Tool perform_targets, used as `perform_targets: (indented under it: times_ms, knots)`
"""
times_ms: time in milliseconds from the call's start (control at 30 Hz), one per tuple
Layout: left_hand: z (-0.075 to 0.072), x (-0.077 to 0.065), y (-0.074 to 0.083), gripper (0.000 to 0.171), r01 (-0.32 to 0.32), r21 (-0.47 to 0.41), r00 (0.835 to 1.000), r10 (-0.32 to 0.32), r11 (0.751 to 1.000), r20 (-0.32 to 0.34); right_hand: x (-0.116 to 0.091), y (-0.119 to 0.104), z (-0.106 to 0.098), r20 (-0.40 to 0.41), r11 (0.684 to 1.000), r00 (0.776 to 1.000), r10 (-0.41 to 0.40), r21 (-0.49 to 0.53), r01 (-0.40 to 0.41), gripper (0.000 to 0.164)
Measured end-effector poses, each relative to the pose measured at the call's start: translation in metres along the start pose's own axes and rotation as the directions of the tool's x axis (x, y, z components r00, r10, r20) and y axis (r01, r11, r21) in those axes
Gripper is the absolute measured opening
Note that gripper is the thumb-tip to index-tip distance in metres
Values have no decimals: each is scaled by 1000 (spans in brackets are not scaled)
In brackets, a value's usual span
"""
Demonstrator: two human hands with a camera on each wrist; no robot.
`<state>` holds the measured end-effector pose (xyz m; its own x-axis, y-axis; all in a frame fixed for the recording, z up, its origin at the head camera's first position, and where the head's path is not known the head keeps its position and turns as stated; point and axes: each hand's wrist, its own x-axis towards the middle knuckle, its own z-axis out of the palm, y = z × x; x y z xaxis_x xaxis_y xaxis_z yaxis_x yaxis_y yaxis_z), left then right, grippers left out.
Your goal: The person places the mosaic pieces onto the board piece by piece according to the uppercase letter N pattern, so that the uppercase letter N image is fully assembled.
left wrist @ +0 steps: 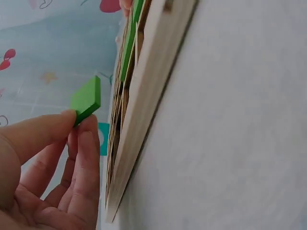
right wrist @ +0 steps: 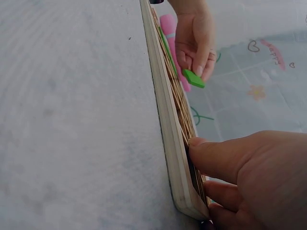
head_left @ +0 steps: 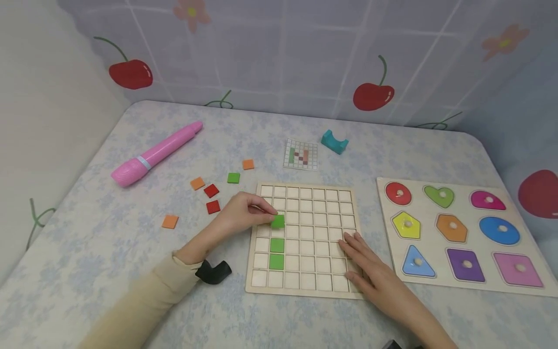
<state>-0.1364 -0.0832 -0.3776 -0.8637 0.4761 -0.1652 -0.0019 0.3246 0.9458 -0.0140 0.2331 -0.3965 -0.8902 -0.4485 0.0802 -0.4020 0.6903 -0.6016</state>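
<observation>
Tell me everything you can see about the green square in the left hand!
The flat, bright green square tile is thin and smooth-looking, with straight edges; it might be painted wood, but I can't tell for sure. The person's left hand pinches it near its edge, seemingly a bit tilted, in the air over the left part of the pale wooden grid board. Only that hand's grip seems to touch it.

A pink microphone point(head_left: 158, 153) lies left — a shape puzzle point(head_left: 428, 227) right, teal block point(head_left: 333, 143) behind.
</observation>
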Motion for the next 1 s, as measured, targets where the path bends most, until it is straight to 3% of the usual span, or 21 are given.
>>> perform_targets:
  times_ms: [233,433,567,733,867,1000]
  knots:
    - [10,-2,-5,7,-16,69,1000,15,998,10,0,0,0,-5,1000,1000,-7,-6,7,60]
    - [13,-2,-5,4,-65,169,998,63,983,21,-1,-1,-1,-4,1000,1000,5,-5,-5,60]
    - [16,-3,-2,4,-119,278,993,119,953,15,-1,-2,-3,1,1000,1000,17,-6,-17,60]
    - [18,-3,3,6,-171,412,983,181,895,15,-1,-2,-3,4,1000,1000,20,-1,-20,59]
    - [-2,2,6,13,-147,348,986,165,926,-23,0,-2,-2,3,1000,1000,7,5,-7,60]
    - [-51,14,6,23,-71,255,990,100,964,-101,0,-1,-1,6,1000,1000,9,3,-9,60]
